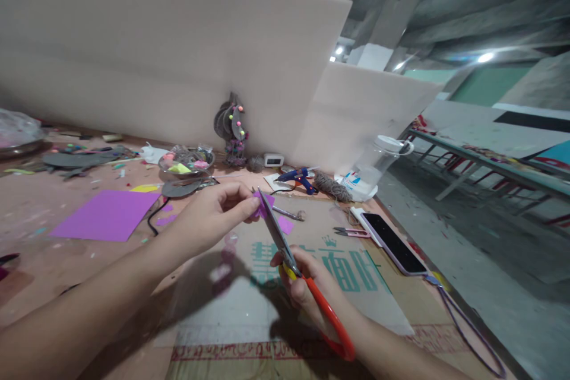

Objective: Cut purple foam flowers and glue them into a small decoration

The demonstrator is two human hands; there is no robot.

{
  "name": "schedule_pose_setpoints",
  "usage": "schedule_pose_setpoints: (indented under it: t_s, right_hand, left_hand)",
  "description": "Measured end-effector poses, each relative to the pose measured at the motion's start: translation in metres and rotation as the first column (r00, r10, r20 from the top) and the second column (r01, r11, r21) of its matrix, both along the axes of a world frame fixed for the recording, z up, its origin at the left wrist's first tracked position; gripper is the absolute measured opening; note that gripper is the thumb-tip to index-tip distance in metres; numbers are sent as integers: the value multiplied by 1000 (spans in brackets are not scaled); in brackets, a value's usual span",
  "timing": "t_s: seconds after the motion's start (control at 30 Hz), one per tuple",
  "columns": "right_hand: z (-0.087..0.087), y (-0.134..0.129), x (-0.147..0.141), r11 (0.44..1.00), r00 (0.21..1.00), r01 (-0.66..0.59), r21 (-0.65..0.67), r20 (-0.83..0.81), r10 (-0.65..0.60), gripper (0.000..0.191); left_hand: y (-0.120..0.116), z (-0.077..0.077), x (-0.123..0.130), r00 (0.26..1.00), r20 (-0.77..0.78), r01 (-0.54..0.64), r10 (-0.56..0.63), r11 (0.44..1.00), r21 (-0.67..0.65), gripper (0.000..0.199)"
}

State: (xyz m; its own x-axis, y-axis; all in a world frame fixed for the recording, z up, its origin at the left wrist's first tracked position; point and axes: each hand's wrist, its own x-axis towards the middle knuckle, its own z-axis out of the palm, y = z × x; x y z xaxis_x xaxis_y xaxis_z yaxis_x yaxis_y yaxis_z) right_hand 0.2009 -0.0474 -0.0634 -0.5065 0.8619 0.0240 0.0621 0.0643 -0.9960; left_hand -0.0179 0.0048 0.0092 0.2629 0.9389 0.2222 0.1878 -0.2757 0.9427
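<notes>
Pinched between the thumb and fingers of my left hand (234, 205) is a small purple piece of craft sheet (266, 202). My right hand (312, 291) is closed around the red-handled scissors (327, 314), whose blades point up and away, touching or very near the purple piece. Whether the blades are fully closed is hard to tell. Below both hands lies a translucent plastic sheet with green printed characters (347, 270). A purple scrap (285, 225) and a metal pen-like tool (288, 212) rest just beyond the scissors.
A large purple sheet (107, 214) lies left. Behind are a bowl of coloured bits (184, 173), a grey decorated figure (231, 130) and a blue glue gun (299, 178). To the right are thread snips (351, 232), a phone (394, 243) and a clear plastic jug (376, 166).
</notes>
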Motion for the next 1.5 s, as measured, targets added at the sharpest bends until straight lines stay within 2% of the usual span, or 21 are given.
schedule_pose_setpoints:
  t_s: [0.13,0.3,0.6,0.87,1.17,1.3,1.5]
  right_hand:
    - [-3,0,1,1000,1000,-7,10,-25,8,66]
    - [-9,-1,1,999,998,45,24,-45,-44,67]
    - [-14,-1,2,998,996,57,29,-66,-55,64]
    - [-15,-2,2,998,996,64,-11,-67,-65,68]
    - [-16,-4,-2,993,982,-13,-116,-188,-9,62]
    - [-14,-4,-2,993,984,-22,-113,-178,1,63]
    - [-14,-5,-1,995,986,-9,-95,-166,-7,61]
  left_hand:
    - [-1,-4,2,999,-41,26,-26,1000,-7,20]
    - [-3,-7,7,995,-78,59,-62,997,-41,22]
    - [-5,-9,8,984,-166,63,-68,997,-35,28]
    - [-3,-14,7,987,-119,96,-103,993,-64,30]
    - [-3,-16,10,981,-135,131,-139,989,-66,32]
    - [-3,-15,9,980,-149,119,-129,990,-76,32]
    - [-2,-13,7,991,-75,101,-106,993,-66,33]
